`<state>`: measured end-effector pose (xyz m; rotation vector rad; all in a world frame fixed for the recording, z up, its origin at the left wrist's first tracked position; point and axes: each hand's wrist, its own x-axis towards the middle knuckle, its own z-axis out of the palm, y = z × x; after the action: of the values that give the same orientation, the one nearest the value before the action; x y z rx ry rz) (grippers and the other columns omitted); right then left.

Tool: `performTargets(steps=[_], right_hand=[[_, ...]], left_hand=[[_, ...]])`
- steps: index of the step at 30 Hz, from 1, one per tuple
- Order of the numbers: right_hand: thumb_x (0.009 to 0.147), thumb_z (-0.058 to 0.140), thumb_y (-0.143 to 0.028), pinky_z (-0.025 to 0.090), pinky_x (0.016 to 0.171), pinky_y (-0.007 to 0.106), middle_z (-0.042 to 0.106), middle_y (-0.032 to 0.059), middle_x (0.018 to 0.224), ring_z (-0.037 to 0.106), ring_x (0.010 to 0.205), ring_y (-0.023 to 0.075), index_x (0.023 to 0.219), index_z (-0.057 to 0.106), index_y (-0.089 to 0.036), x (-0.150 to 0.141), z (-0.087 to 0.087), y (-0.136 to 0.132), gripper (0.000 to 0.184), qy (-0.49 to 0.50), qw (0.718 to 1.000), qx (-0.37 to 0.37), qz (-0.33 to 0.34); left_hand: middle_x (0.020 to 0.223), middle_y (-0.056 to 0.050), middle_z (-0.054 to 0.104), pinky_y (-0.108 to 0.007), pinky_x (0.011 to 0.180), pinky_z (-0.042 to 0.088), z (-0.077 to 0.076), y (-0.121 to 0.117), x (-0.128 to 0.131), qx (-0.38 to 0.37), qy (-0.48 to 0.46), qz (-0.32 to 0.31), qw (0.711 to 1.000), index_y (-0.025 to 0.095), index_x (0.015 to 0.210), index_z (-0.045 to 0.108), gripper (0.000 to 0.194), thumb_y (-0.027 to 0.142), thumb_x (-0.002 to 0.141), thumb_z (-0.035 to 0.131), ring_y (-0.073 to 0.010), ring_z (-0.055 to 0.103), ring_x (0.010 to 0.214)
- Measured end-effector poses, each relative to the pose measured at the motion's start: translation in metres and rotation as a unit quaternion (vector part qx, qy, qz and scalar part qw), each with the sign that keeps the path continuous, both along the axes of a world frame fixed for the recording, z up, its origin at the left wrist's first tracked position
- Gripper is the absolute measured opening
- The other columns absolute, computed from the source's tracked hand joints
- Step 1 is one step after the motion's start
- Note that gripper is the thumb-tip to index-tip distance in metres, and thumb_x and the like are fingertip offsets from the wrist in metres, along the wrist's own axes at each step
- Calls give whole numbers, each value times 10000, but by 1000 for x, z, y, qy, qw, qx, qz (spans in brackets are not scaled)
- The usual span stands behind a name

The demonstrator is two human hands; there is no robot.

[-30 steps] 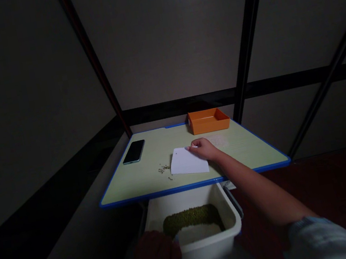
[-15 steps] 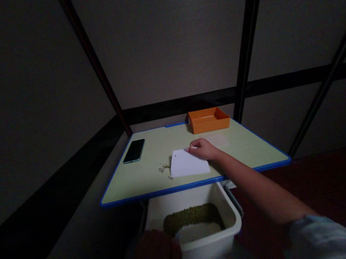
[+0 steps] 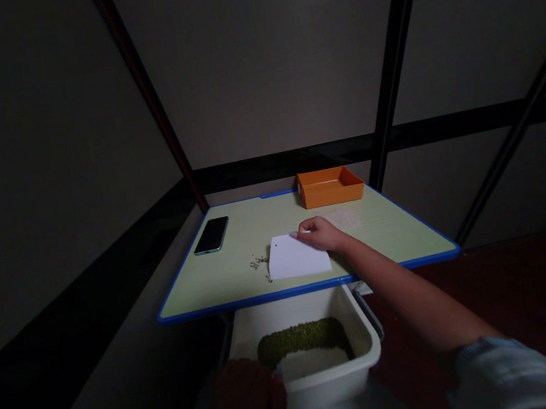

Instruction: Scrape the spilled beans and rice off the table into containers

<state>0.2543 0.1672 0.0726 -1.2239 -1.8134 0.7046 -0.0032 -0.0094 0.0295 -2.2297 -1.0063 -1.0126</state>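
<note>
My right hand [image 3: 321, 233] pinches the upper edge of a white piece of paper [image 3: 297, 258] between thumb and fingers. The sheet lies low over the table, near its front edge, with a small dark speck at its upper left. Small seeds or grains [image 3: 258, 262] are scattered on the tabletop just left of the paper. Below the table edge, a white plastic tub [image 3: 330, 379] holds a bank of green grains [image 3: 303, 337] along its far side. My left hand [image 3: 247, 403], dark in shadow, is closed over the tub's near left corner; its fingertips are hidden.
A pale table [image 3: 245, 287] with a blue rim stands before a panelled wall. On it are a phone [image 3: 211, 235] at the left and an orange tray [image 3: 332, 194] at the back right. A faint whitish patch [image 3: 340, 219] lies in front of the tray. The tub has a grey side handle [image 3: 368, 314].
Almost nothing differs. The view has shifted very slightly; both hands, the paper and the scattered grains keep their places.
</note>
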Motion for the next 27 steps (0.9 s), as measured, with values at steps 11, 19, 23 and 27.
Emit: performTargets(steps=[11,19,23,27], right_hand=[[704,514,-524,254,437,204,375,-40,477,329,459,66,527,455,-156,-1,1,-3,413,1,1000,5,23],[688,526,-529,236,424,207,366,-42,475,317,453,65,523,457,-157,-1,3,-3,412,23,999,-6,24],[680,540,-518,235,429,206,362,-45,478,310,456,62,514,452,-155,-1,2,-3,409,35,999,-12,30],[686,545,-507,229,429,205,340,-54,469,294,449,57,510,444,-156,-1,0,-3,405,29,998,-21,56]], left_hand=[[526,6,485,-309,587,398,-2,0,-1,-7,-2,-7,1000,201,569,476,171,171,737,477,-140,473,562],[514,8,500,-318,598,422,-1,0,0,4,-6,4,1000,208,560,467,185,188,744,457,-147,504,553],[510,7,497,-308,584,414,1,0,2,8,-12,1,1000,202,558,472,188,187,745,461,-141,496,540],[499,12,486,-297,592,398,1,0,3,7,-20,-6,1000,200,547,466,209,184,754,443,-131,477,535]])
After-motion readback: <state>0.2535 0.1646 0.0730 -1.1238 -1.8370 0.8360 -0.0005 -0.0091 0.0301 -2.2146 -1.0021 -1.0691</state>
